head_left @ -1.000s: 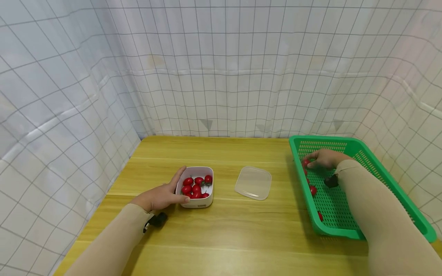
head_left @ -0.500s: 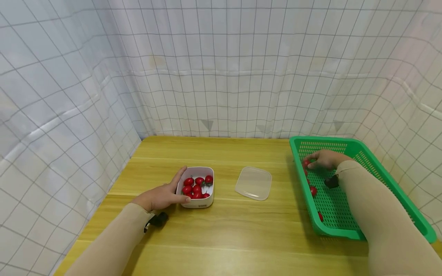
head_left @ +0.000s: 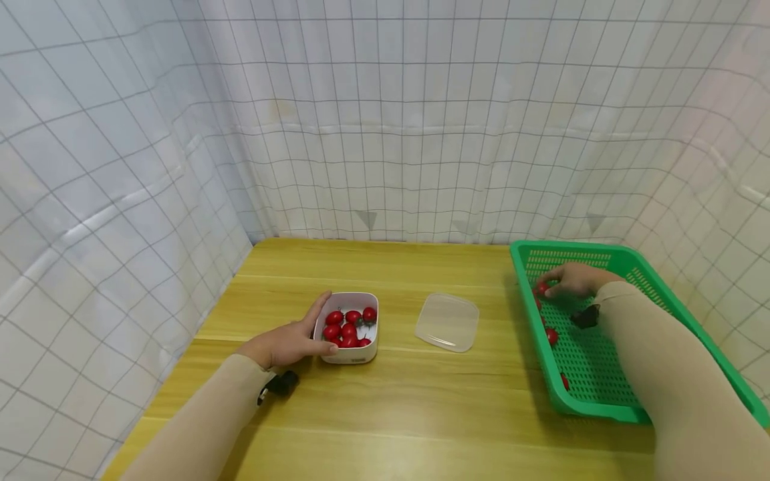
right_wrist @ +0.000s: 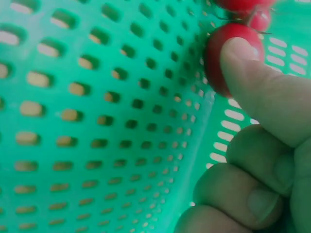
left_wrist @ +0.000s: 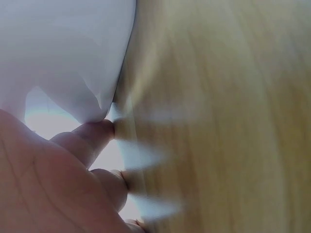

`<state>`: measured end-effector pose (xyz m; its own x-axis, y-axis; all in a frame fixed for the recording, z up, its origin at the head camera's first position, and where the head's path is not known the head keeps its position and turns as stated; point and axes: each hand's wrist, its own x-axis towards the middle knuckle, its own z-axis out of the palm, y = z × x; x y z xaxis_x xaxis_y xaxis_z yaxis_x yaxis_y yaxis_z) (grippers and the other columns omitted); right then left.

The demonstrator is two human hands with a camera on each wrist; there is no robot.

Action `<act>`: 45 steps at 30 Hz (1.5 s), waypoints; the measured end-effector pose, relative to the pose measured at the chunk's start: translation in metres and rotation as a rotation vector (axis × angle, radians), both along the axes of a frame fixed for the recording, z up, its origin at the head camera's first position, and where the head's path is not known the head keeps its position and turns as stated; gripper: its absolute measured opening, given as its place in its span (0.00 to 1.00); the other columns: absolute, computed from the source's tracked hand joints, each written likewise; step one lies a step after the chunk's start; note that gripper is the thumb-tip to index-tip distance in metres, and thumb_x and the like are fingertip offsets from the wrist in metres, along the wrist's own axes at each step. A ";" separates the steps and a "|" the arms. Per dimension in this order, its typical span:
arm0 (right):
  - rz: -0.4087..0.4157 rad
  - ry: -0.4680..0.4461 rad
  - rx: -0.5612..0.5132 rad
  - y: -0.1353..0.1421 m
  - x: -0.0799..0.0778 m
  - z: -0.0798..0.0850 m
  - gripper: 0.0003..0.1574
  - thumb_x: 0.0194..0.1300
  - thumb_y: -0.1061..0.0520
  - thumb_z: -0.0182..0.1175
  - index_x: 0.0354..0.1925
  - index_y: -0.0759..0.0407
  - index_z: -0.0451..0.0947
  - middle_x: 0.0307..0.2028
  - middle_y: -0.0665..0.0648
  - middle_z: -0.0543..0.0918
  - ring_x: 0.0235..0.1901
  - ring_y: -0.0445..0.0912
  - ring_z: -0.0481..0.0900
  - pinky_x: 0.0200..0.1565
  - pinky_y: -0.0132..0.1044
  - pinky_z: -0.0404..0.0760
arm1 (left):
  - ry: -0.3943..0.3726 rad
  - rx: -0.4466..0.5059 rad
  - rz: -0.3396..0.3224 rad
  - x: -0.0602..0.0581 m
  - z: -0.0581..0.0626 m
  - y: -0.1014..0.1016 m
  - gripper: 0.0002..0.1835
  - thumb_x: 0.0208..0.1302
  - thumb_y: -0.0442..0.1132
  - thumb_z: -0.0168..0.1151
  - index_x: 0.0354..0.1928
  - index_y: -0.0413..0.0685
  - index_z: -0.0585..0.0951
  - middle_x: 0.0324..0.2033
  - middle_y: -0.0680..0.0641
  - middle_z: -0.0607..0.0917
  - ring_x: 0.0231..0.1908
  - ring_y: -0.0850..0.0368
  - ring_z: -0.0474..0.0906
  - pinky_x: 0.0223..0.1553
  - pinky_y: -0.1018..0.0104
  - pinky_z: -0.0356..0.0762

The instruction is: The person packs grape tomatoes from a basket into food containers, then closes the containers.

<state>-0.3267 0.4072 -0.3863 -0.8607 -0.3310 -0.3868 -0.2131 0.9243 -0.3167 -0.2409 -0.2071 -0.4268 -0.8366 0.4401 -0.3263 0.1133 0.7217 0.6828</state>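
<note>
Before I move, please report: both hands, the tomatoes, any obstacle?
Left fingers hold white container, tomatoes inside. Right fingers pinch one tomato in green basket. Between container and basket: translucent lid, lying flat.

- No text, brand or number you can read in any of the three views.
- Nearest to it: a small dark marking (head_left: pixel 357 361) on the near wall of the white container (head_left: pixel 337 359), left half of the scene. You can spot it in the head view, but it's too small to make out characters.
- Low on the far curtain (head_left: pixel 409 160) you have three grey triangles (head_left: pixel 367 219): left, middle (fainter), right. Shapes only, nothing legible on them.
</note>
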 end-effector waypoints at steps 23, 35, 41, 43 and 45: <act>-0.104 0.166 -0.271 -0.056 0.004 0.095 0.28 0.77 0.48 0.62 0.69 0.55 0.78 0.46 0.60 0.92 0.72 0.66 0.69 0.68 0.68 0.69 | -0.005 -0.002 -0.001 -0.003 0.002 -0.001 0.65 0.63 0.66 0.66 0.85 0.68 0.29 0.80 0.26 0.54 0.78 0.22 0.55 0.75 0.26 0.54; 0.104 0.132 -0.260 -0.180 0.006 0.113 0.20 0.76 0.50 0.64 0.63 0.45 0.83 0.20 0.47 0.65 0.22 0.44 0.59 0.28 0.36 0.63 | -0.015 0.004 0.009 -0.005 0.000 0.000 0.64 0.62 0.67 0.67 0.85 0.71 0.30 0.82 0.31 0.52 0.79 0.23 0.52 0.74 0.24 0.53; 0.239 0.095 -0.285 -0.240 0.014 0.097 0.22 0.74 0.51 0.66 0.64 0.45 0.83 0.23 0.48 0.69 0.21 0.42 0.62 0.26 0.34 0.65 | -0.022 0.018 0.010 -0.004 -0.002 -0.002 0.65 0.62 0.67 0.67 0.85 0.71 0.30 0.83 0.32 0.50 0.79 0.23 0.50 0.75 0.24 0.51; 0.279 0.078 -0.284 -0.258 0.017 0.093 0.21 0.74 0.52 0.66 0.63 0.45 0.83 0.23 0.49 0.70 0.21 0.43 0.63 0.27 0.35 0.66 | -0.022 0.013 0.012 -0.004 -0.002 -0.002 0.64 0.61 0.67 0.67 0.85 0.71 0.31 0.83 0.32 0.50 0.79 0.22 0.49 0.74 0.23 0.51; 0.317 0.060 -0.276 -0.275 0.021 0.089 0.20 0.74 0.52 0.66 0.63 0.45 0.84 0.24 0.49 0.72 0.23 0.43 0.65 0.29 0.35 0.68 | -0.020 0.003 0.018 -0.003 -0.002 -0.002 0.64 0.61 0.67 0.67 0.85 0.72 0.31 0.83 0.32 0.50 0.79 0.21 0.48 0.74 0.22 0.50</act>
<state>-0.3056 0.1324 -0.2977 -0.7181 -0.6670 -0.1989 -0.4989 0.6925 -0.5211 -0.2442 -0.2093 -0.4284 -0.8377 0.4261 -0.3416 0.0868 0.7214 0.6870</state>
